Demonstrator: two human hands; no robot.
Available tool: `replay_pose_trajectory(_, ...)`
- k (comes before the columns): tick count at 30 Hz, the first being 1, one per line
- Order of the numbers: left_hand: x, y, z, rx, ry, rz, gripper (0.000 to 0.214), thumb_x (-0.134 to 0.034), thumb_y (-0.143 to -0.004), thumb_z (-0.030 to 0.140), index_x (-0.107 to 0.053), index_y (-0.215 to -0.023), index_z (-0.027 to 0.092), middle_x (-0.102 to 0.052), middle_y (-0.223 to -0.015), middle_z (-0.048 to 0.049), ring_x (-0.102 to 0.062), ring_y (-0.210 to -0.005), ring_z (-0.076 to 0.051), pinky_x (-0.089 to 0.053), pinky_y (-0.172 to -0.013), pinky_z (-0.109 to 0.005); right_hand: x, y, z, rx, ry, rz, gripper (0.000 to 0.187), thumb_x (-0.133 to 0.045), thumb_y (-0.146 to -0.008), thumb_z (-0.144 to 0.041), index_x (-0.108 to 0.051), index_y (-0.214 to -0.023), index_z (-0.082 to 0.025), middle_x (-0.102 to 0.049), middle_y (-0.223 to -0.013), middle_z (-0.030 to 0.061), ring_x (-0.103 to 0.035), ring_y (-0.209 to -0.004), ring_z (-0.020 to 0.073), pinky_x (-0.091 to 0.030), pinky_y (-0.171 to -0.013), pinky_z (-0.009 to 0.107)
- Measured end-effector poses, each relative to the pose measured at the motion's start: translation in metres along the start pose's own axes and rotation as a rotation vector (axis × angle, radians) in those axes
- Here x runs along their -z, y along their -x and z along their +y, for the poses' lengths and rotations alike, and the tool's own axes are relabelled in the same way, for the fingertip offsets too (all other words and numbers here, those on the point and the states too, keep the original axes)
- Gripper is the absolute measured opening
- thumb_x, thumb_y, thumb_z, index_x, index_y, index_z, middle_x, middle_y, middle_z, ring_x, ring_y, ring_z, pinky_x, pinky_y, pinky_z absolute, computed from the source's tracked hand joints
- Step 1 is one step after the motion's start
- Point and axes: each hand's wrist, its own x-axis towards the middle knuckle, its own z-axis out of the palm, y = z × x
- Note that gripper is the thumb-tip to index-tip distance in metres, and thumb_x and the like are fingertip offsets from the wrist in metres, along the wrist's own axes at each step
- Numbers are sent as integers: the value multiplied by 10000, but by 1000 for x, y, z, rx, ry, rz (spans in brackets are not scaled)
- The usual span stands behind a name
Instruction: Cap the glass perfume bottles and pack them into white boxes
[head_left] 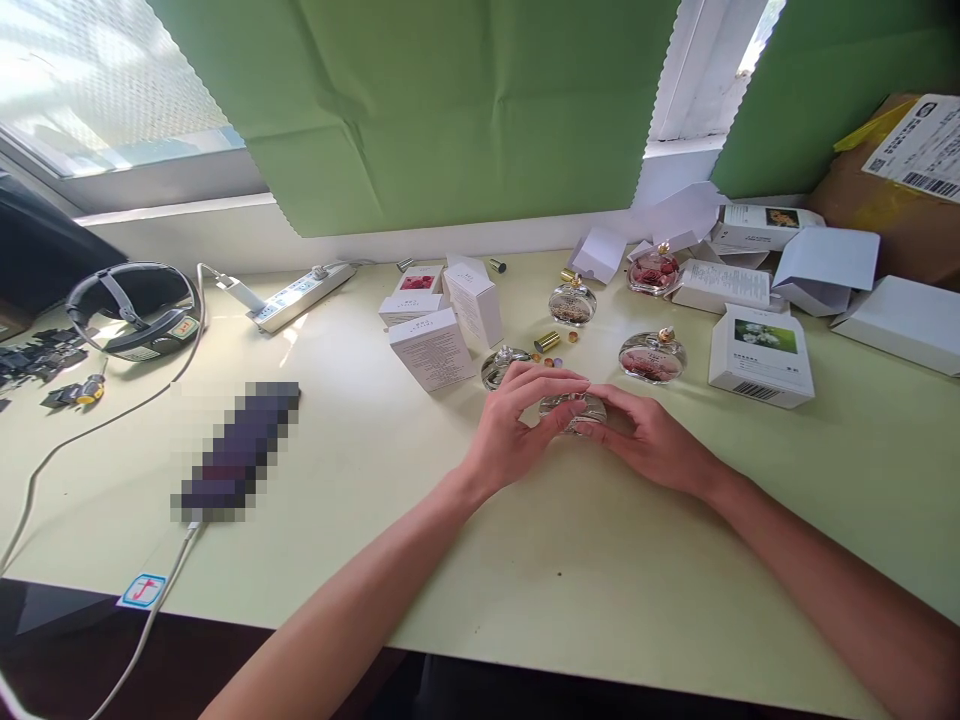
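Both my hands meet at the middle of the pale green table (420,520) around a small round clear glass bottle (573,408). My left hand (517,425) curls over its left side, fingers laid across the top. My right hand (645,440) grips its right side, fingers closed against the glass. Most of the bottle is hidden by my fingers. Just behind my left hand lies another clear bottle (501,364). A gold cap (547,342) and small beads lie beyond it.
Three round bottles with red contents stand behind (652,356), (573,303), (654,270). White boxes cluster at centre (433,348) and right (761,355). A power strip (300,295), headset (139,310), cable and a blurred dark object (236,450) occupy the left. A cardboard box (892,170) sits far right.
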Motion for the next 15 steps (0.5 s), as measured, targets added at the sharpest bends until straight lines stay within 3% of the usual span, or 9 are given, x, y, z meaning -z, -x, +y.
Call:
replay_pose_trajectory(6, 2, 2, -11, -129, -70, -85, 334, -714, -871, 221, -650, -1199, 230, -695, -1153, -71, -594, -1095, -195, -494, -956, -381, 1, -1, 4, 3, -29, -1, 488, -602, -913, -520, -580, -1353, -310, -691, -1217, 21, -639, -1043, 245, -509, -885, 346)
replay_pose_trajectory(15, 3, 3, -16, -130, -100, -123, 343, -661, -915, 244, -614, -1255, 257, -671, -1190, -85, -628, -1124, -210, -506, -960, -391, 3, 0, 4, -10, -49, -9, 481, -598, -925, -495, -562, -1373, -326, -693, -1221, 17, -636, -1017, 233, -506, -845, 334)
